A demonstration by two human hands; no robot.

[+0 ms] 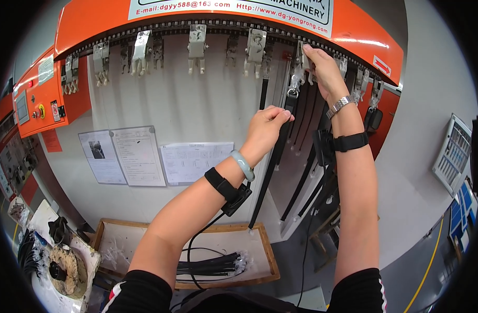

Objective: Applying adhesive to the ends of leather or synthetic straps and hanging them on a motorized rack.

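Observation:
My right hand (326,70) is raised to a metal clip (301,60) under the orange machine's chain, its thumb pressed on the clip's upper part and the fingers behind it. Below that clip hangs a black cable (270,172) with a black end piece and a metal ring at the top. My left hand (266,129) is pinched at the cable just under this end piece (291,101); its fingertips partly cover the contact. The cable's lower end, wrapped in clear plastic, dangles over a wooden-framed tray (274,261).
More metal clips (197,47) line the chain. Black cables (301,188) hang behind my hands. The tray holds a bundle of black cables (213,265). Paper sheets (197,161) are on the grey panel. A control box (46,104) stands left, a cluttered bench (88,271) lower left.

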